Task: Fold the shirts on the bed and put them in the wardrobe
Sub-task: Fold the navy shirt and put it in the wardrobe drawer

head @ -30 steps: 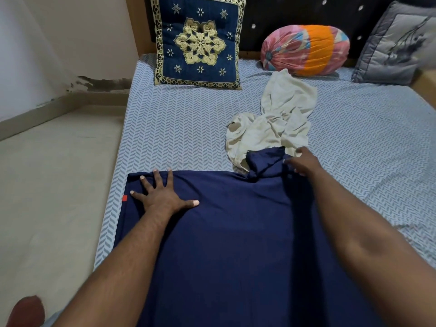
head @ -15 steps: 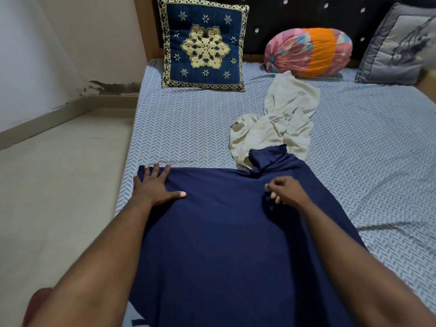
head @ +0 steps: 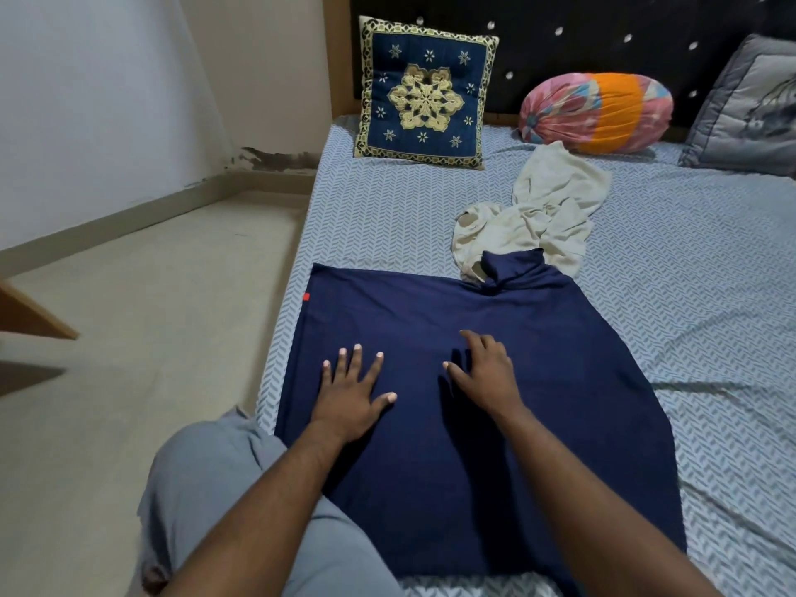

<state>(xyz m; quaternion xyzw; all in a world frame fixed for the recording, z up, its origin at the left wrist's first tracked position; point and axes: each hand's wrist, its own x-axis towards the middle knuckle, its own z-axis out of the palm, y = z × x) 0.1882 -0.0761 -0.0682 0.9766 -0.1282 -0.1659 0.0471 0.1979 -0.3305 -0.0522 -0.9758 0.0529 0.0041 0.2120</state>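
A navy blue shirt (head: 538, 338) lies spread flat on the near part of the bed (head: 689, 273), with a small red tag at its left edge and a bunched sleeve at its far side. My left hand (head: 351, 389) rests flat on the shirt's middle, fingers spread. My right hand (head: 486, 372) lies on the shirt just to the right of it, fingers slightly bent and pressing the cloth. A crumpled cream shirt (head: 538, 213) lies beyond the navy one, touching its bunched sleeve.
Against the dark headboard stand a blue and gold cushion (head: 424, 94), a pink and orange bolster (head: 596, 112) and a grey pillow (head: 749, 109). Beige floor (head: 129, 316) runs along the bed's left side. A wooden edge (head: 30, 316) shows at far left.
Both hands have slid back toward me along the navy shirt, from its far edge to its middle. The right hand has let go of the bunched sleeve and now lies on the cloth.
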